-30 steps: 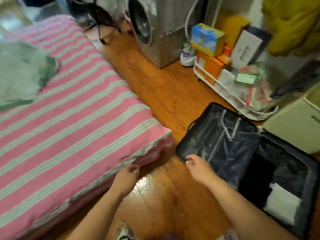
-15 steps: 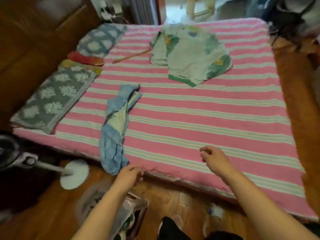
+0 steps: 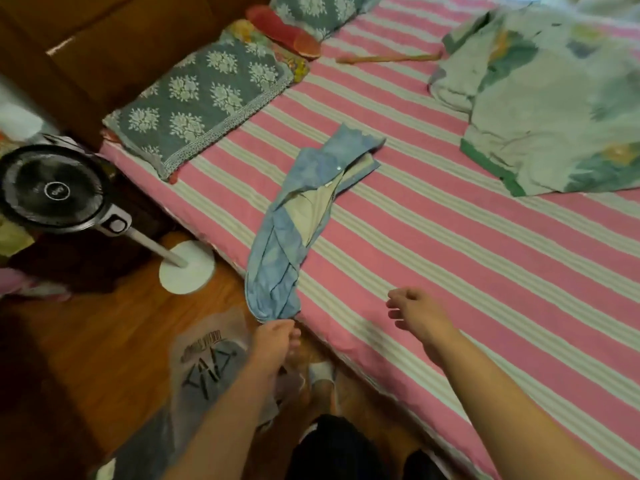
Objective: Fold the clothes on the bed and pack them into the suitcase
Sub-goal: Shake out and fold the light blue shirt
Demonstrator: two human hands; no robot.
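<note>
A crumpled blue garment [image 3: 294, 216] lies across the near left part of the pink striped bed [image 3: 450, 254], its lower end hanging over the bed's edge. My left hand [image 3: 275, 341] is at that hanging end, fingers curled round the fabric's tip. Over the sheet to the right of the garment, my right hand [image 3: 414, 311] hovers with loosely curled fingers and holds nothing. A pale floral green-trimmed cloth [image 3: 547, 98] lies spread at the far right of the bed. The suitcase is out of view.
Two grey patterned pillows [image 3: 204, 98] lie at the head of the bed, with a thin wooden stick [image 3: 388, 58] beside them. A standing fan [image 3: 55, 190] with a white round base [image 3: 187, 268] is on the wooden floor at left. A printed plastic bag [image 3: 204, 362] lies by my feet.
My view swung from the open suitcase on the floor to the bed and then closer in. My left hand has reached the blue garment's hanging end; my right hand stays over the sheet.
</note>
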